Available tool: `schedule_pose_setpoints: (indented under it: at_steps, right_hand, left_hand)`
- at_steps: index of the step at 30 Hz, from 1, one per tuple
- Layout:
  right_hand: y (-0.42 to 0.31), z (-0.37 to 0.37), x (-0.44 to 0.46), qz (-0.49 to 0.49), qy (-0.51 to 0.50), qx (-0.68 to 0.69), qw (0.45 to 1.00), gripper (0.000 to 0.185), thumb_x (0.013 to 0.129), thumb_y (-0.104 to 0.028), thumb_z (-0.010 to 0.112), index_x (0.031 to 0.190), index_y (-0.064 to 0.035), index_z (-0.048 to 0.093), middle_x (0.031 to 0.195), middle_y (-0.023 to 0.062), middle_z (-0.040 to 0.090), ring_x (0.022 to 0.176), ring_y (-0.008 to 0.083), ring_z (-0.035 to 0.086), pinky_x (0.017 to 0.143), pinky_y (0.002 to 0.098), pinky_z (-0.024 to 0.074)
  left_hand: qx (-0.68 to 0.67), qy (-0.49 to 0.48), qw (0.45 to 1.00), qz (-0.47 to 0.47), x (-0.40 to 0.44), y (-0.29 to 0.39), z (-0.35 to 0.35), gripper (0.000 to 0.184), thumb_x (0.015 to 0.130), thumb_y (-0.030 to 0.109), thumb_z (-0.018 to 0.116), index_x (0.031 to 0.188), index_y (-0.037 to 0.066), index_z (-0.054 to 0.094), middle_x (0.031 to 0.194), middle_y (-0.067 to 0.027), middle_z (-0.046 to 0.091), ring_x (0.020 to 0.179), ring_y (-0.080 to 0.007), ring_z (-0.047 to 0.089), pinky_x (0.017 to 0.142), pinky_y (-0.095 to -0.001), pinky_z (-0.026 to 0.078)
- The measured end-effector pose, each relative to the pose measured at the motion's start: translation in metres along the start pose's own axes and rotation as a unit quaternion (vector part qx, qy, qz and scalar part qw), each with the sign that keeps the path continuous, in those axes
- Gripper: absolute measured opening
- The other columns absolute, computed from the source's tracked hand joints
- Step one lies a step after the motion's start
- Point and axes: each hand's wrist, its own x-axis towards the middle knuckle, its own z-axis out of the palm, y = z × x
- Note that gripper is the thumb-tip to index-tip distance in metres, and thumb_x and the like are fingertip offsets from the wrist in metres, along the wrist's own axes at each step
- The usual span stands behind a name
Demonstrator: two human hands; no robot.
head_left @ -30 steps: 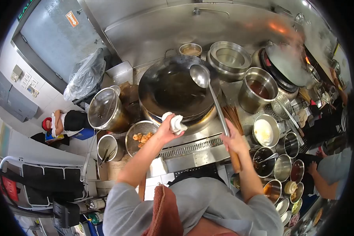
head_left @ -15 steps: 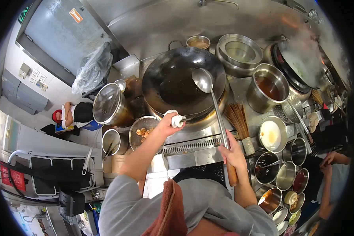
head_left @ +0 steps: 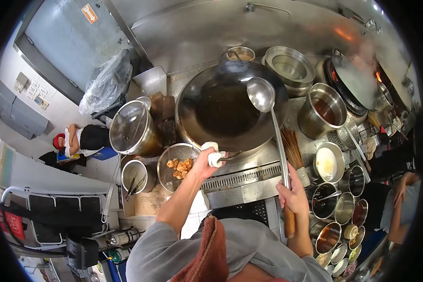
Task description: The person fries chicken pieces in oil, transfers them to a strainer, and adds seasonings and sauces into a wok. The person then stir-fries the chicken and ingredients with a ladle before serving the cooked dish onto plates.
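Note:
My left hand is closed round a white cloth at the near handle of a large dark wok. Dark liquid lies in the wok's bottom. In my right hand is the long-handled ladle, gripped near its wooden end, with the bowl over the wok's right side. A wire strainer holding fried pieces rests left of my left hand. The bamboo brush stands between the ladle's handle and the metal pots.
On the left are a strainer-topped pot and a pot with utensils. To the right stand a pot of brown liquid, a steaming wok and several sauce bowls. Another person's arm shows at the right; someone sits at the far left.
The cloth in my left hand has come onto the wok's handle. The wok now appears tilted, its far side raised. The ladle has shifted right with my right hand.

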Motion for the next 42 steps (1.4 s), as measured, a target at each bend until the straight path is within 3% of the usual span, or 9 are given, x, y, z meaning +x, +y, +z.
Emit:
schedule_pose_setpoints:
  at_steps: [8,12,24,26,28,33,35,42]
  right_hand:
    - [-0.027,0.033,-0.007,-0.021,0.015,0.002,1.000,0.072,0.082,0.006,0.051,0.147,-0.0054,0.021,0.076,0.0039,0.052,0.045,0.0074,0.044,0.036,0.0230,0.0390]
    - [-0.034,0.045,-0.006,-0.043,-0.013,0.002,0.999,0.071,0.084,0.005,0.050,0.146,-0.0026,0.018,0.075,0.0041,0.051,0.043,0.0071,0.043,0.036,0.0223,0.0391]
    - [-0.068,0.113,-0.003,-0.093,-0.050,0.014,0.994,0.070,0.083,0.003,0.051,0.146,-0.0011,0.019,0.072,0.0041,0.046,0.040,0.0067,0.041,0.030,0.0206,0.0373]
    - [-0.072,0.123,-0.003,-0.089,-0.068,0.024,0.993,0.069,0.085,0.002,0.052,0.145,-0.0015,0.019,0.077,0.0035,0.049,0.042,0.0066,0.043,0.032,0.0207,0.0395]
    - [-0.073,0.135,-0.001,-0.093,-0.063,0.032,0.993,0.067,0.085,0.002,0.051,0.145,-0.0015,0.020,0.076,0.0034,0.049,0.042,0.0062,0.042,0.033,0.0203,0.0395]
    - [-0.078,0.157,-0.001,-0.099,-0.075,0.038,0.991,0.065,0.087,-0.001,0.052,0.145,-0.0022,0.021,0.073,0.0026,0.046,0.042,0.0055,0.041,0.032,0.0200,0.0389]
    - [-0.080,0.164,-0.002,-0.102,-0.077,0.041,0.991,0.064,0.088,-0.002,0.052,0.145,-0.0025,0.022,0.072,0.0023,0.045,0.042,0.0055,0.041,0.032,0.0199,0.0387]
    - [-0.088,0.191,-0.003,-0.113,-0.072,0.040,0.990,0.063,0.088,-0.003,0.052,0.144,-0.0019,0.023,0.071,0.0028,0.044,0.041,0.0056,0.040,0.032,0.0198,0.0390]
  left_hand:
    - [0.002,-0.028,1.000,0.011,-0.031,0.021,0.003,0.022,0.082,0.010,0.051,0.104,0.008,0.048,0.104,-0.0149,0.058,0.091,-0.0329,0.063,0.062,-0.0417,0.050]
    - [0.012,-0.013,0.999,0.031,-0.046,0.043,0.012,0.024,0.080,0.007,0.050,0.104,0.007,0.049,0.093,-0.0138,0.061,0.085,-0.0291,0.064,0.064,-0.0408,0.052]
    - [-0.022,-0.054,0.995,0.082,-0.095,0.112,0.001,0.019,0.085,0.008,0.048,0.104,0.004,0.046,0.090,-0.0163,0.060,0.081,-0.0296,0.065,0.058,-0.0400,0.055]
    - [-0.036,-0.043,0.995,0.084,-0.100,0.120,-0.006,0.019,0.085,0.008,0.049,0.104,0.005,0.046,0.091,-0.0166,0.060,0.081,-0.0294,0.065,0.057,-0.0401,0.055]
    - [-0.032,-0.069,0.993,0.086,-0.102,0.127,-0.016,0.024,0.083,0.006,0.048,0.107,0.006,0.046,0.105,-0.0187,0.055,0.088,-0.0332,0.062,0.059,-0.0406,0.052]
    - [-0.035,-0.057,0.994,0.089,-0.110,0.141,-0.025,0.025,0.081,0.006,0.048,0.106,0.005,0.047,0.102,-0.0182,0.058,0.089,-0.0333,0.062,0.058,-0.0397,0.052]
    - [-0.071,-0.094,0.990,0.083,-0.112,0.146,-0.030,0.021,0.086,0.009,0.050,0.106,0.005,0.047,0.092,-0.0186,0.061,0.082,-0.0295,0.064,0.057,-0.0399,0.054]
    - [-0.090,-0.115,0.987,0.064,-0.111,0.158,-0.051,0.020,0.086,0.010,0.049,0.106,0.005,0.047,0.092,-0.0233,0.061,0.077,-0.0292,0.063,0.058,-0.0396,0.055]
